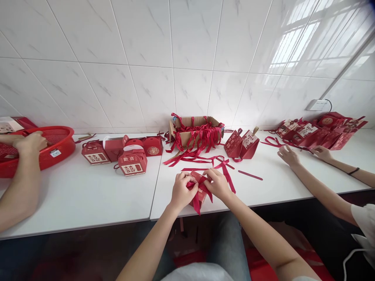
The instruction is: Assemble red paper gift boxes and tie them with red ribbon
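Note:
A small red box (198,198) rests near the table's front edge, with a dark red ribbon (196,205) crossed over its top. My left hand (184,190) pinches the ribbon at the left of the crossing. From the right, my right hand (216,183) pinches the same ribbon, its fingers close to the left ones. Ribbon ends hang down over the front of the box. Behind it, an open cardboard box (185,138) holds many red ribbons, some spilling onto the white table (129,203).
Red gift boxes (132,162) stand to the left, two more (249,144) at back right. A person's hand reaches into a red basket (60,154) at far left. At right, another person's hands (290,156) are near a pile of red boxes (328,130).

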Action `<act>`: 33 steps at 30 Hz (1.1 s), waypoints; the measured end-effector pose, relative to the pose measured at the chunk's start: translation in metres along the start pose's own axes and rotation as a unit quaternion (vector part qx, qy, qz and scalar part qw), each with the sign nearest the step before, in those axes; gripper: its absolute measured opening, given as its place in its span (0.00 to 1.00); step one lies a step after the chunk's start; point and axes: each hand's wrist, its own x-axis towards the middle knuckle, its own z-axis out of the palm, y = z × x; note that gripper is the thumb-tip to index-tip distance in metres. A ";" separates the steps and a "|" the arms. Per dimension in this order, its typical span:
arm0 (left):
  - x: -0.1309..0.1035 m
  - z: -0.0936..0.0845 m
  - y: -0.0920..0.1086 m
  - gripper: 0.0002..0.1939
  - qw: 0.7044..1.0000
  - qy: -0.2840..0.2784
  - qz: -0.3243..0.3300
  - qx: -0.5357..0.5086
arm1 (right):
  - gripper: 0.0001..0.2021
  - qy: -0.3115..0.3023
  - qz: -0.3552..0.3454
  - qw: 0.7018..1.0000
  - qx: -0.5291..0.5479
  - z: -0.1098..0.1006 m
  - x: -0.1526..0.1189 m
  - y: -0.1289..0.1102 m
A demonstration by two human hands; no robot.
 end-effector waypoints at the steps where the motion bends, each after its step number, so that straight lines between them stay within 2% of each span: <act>1: 0.000 0.001 -0.001 0.03 1.000 0.003 0.000 0.001 | 0.08 -0.004 -0.013 1.000 -0.010 -0.001 0.000 0.000; 8: 0.000 0.000 -0.002 0.03 1.000 0.002 0.001 0.004 | 0.11 -0.049 -0.081 0.994 -0.059 -0.008 0.007 0.002; 14: 0.001 0.002 -0.002 0.03 1.000 0.007 -0.001 0.000 | 0.10 -0.066 -0.094 0.992 -0.052 -0.006 0.006 0.000; 18: 0.000 0.002 -0.001 0.03 1.000 0.009 -0.003 -0.008 | 0.07 -0.063 -0.068 0.996 -0.018 -0.004 0.004 0.001; 26: -0.001 0.002 -0.002 0.03 1.000 0.012 -0.005 -0.017 | 0.08 -0.005 0.041 0.996 0.079 0.007 -0.003 0.005; 33: 0.000 0.003 -0.004 0.03 1.000 0.012 -0.003 -0.018 | 0.05 0.016 0.073 0.991 0.113 0.012 -0.005 0.006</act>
